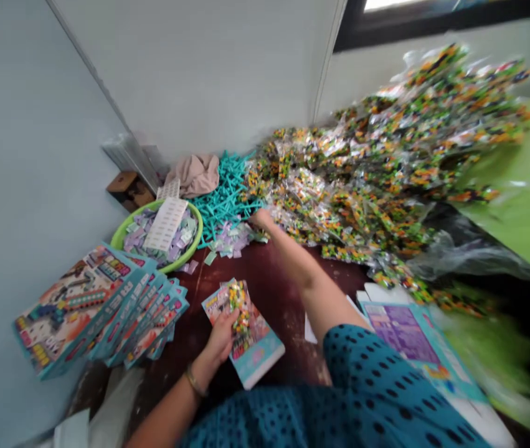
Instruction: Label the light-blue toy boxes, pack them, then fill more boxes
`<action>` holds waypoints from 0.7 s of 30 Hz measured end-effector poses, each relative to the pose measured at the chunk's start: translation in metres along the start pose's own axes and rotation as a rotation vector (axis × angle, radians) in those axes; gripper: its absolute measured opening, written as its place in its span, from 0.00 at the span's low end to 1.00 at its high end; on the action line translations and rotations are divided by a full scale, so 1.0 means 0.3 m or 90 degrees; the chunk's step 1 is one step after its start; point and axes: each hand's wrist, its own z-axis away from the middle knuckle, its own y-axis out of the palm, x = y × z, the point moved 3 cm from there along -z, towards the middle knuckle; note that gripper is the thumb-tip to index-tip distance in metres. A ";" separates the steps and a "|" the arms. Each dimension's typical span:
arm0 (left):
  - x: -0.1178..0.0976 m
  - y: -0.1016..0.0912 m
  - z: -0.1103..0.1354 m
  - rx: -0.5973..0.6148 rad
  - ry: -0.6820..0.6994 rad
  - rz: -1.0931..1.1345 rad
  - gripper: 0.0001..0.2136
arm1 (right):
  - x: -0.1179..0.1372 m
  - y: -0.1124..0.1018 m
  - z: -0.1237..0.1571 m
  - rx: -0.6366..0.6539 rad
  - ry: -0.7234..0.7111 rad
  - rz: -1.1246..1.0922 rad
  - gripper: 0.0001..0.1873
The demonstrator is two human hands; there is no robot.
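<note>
My left hand (222,334) is closed around a small clear bag of colourful pieces (242,308), thumb on top. Under that bag lies a teal printed box (260,359), on the dark red table. My right hand (261,219) reaches far forward, where a heap of teal sticks (227,196) meets a scatter of small purple and green packets (233,239). Its fingers are partly hidden and blurred, so what they touch cannot be made out. Just beyond, to the right, rises a big pile of clear bags with orange, green and black pieces (353,180).
A green basket (198,239) holds small packets and a white printed sheet (166,223). Several teal boxes (82,298) lean in a row at left. A pink cloth (197,174) and brown box (129,188) sit behind. A flattened teal carton (414,339) lies at right.
</note>
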 end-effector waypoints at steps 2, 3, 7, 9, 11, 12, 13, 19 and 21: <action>-0.012 0.012 0.020 0.003 0.004 0.019 0.22 | -0.097 0.059 0.108 0.064 0.018 -0.078 0.16; -0.014 0.019 0.024 0.001 0.020 0.031 0.22 | -0.147 0.098 0.183 0.094 0.024 -0.111 0.17; 0.012 0.080 0.006 0.028 0.106 0.048 0.19 | -0.274 0.254 0.591 0.180 -0.018 -0.263 0.17; 0.035 0.127 -0.010 0.052 0.181 0.029 0.17 | -0.273 0.303 0.797 0.118 -0.090 -0.271 0.15; 0.061 0.167 -0.020 0.041 0.243 -0.008 0.15 | -0.251 0.329 0.961 -0.014 -0.135 -0.155 0.14; 0.075 0.183 -0.022 0.030 0.261 -0.028 0.14 | -0.236 0.337 1.024 -0.068 -0.142 -0.082 0.15; 0.089 0.196 -0.022 0.027 0.271 -0.048 0.13 | -0.223 0.343 1.074 -0.102 -0.144 -0.019 0.15; 0.145 0.261 0.018 0.140 0.230 -0.158 0.21 | -0.272 0.249 1.179 -0.092 -0.175 0.070 0.15; 0.155 0.276 0.037 0.167 0.161 -0.142 0.23 | -0.381 0.113 1.167 -0.119 -0.146 0.022 0.12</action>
